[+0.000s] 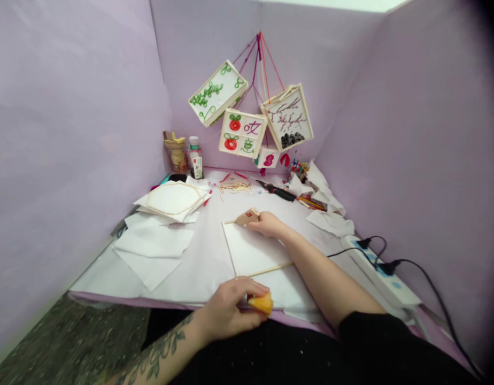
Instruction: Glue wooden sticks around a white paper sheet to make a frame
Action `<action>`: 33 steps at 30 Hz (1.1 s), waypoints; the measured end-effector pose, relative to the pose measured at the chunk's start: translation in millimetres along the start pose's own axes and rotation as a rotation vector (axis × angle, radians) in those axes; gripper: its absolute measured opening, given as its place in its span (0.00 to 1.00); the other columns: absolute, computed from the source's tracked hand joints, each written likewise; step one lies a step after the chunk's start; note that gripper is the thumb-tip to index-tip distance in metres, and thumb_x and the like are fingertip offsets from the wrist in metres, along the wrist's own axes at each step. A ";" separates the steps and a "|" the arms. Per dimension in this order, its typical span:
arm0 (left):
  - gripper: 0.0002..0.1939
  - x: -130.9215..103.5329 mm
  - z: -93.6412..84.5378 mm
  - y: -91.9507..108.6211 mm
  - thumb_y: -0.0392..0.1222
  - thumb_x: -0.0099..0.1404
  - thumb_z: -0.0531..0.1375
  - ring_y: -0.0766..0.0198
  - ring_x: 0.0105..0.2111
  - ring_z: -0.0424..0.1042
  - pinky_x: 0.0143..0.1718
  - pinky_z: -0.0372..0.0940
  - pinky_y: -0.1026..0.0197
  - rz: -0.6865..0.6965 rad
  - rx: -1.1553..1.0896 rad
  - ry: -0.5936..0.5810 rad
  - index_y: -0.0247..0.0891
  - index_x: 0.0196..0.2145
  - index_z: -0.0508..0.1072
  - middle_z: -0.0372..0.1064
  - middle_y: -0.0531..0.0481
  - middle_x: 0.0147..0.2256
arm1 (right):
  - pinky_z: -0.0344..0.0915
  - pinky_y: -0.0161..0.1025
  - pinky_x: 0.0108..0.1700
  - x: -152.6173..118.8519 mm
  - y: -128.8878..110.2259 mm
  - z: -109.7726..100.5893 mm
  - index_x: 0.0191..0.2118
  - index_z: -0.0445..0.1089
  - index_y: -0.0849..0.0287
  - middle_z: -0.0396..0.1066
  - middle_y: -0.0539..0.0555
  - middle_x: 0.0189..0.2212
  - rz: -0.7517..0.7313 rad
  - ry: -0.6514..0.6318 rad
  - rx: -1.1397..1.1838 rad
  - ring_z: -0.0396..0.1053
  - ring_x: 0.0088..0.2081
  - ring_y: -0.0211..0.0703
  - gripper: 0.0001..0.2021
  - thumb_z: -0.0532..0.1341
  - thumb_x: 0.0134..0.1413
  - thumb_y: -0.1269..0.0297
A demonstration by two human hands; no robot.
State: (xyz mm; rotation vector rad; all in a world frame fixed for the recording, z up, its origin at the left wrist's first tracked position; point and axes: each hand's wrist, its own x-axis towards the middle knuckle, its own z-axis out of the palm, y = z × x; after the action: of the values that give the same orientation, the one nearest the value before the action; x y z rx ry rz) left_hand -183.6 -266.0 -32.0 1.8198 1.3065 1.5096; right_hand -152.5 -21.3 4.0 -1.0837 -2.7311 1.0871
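At the table's near edge, my left hand [234,306] closes its fingers on a yellow-orange chunk [261,303], whose kind I cannot make out. My right hand [267,224] reaches farther in, wrapped round a beige block-like object [247,216] with a small red mark. Its tip meets the far left corner of a thin wooden-stick frame [230,248] that lies flat with white inside it. My right forearm covers the frame's right side. A black cord [339,252] emerges from behind that forearm; where its other end goes is hidden.
White sheets [154,243] are stacked on the left. Wooden sticks [236,187], pliers [277,190] and crumpled paper [331,222] lie farther back. A power strip [385,278] with plugs runs along the right. Decorated lantern boxes [242,132] hang at the back, near jars [177,155].
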 end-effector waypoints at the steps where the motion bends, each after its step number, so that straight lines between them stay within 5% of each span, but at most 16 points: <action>1: 0.18 0.5 0.0 0.5 0.35 0.54 0.65 0.62 0.43 0.73 0.47 0.66 0.59 -0.006 0.017 -0.001 0.39 0.43 0.69 0.74 0.44 0.43 | 0.52 0.30 0.20 -0.5 0.0 -0.8 0.29 0.71 0.63 0.67 0.51 0.21 0.001 -0.002 0.003 0.63 0.20 0.35 0.13 0.61 0.46 0.56; 17: 0.17 6.4 -1.1 4.5 0.35 0.52 0.65 0.64 0.39 0.72 0.58 0.55 0.51 -0.168 0.102 -0.055 0.38 0.42 0.70 0.75 0.48 0.39 | 0.53 0.30 0.20 -2.0 -0.3 -3.9 0.29 0.71 0.63 0.68 0.52 0.22 0.022 0.013 0.042 0.63 0.20 0.34 0.11 0.59 0.47 0.59; 25: 0.17 6.9 -2.7 5.4 0.36 0.53 0.65 0.62 0.39 0.72 0.45 0.65 0.59 -0.209 0.066 -0.080 0.37 0.42 0.71 0.73 0.45 0.40 | 0.53 0.30 0.20 -0.7 1.6 -3.8 0.29 0.71 0.63 0.69 0.51 0.22 0.048 -0.004 -0.007 0.62 0.20 0.34 0.13 0.61 0.47 0.56; 33: 0.17 8.5 -4.3 7.3 0.37 0.53 0.65 0.64 0.37 0.71 0.37 0.65 0.64 -0.265 0.047 -0.089 0.37 0.42 0.72 0.73 0.46 0.40 | 0.53 0.31 0.21 -1.6 1.1 -7.0 0.28 0.70 0.63 0.67 0.52 0.21 0.046 0.019 0.035 0.63 0.21 0.35 0.11 0.60 0.47 0.59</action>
State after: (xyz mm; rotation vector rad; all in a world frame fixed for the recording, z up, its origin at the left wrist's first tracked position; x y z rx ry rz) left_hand -185.2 -263.0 -20.5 1.6459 1.4836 1.2533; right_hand -148.8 -17.5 9.1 -1.1517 -2.6750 1.1207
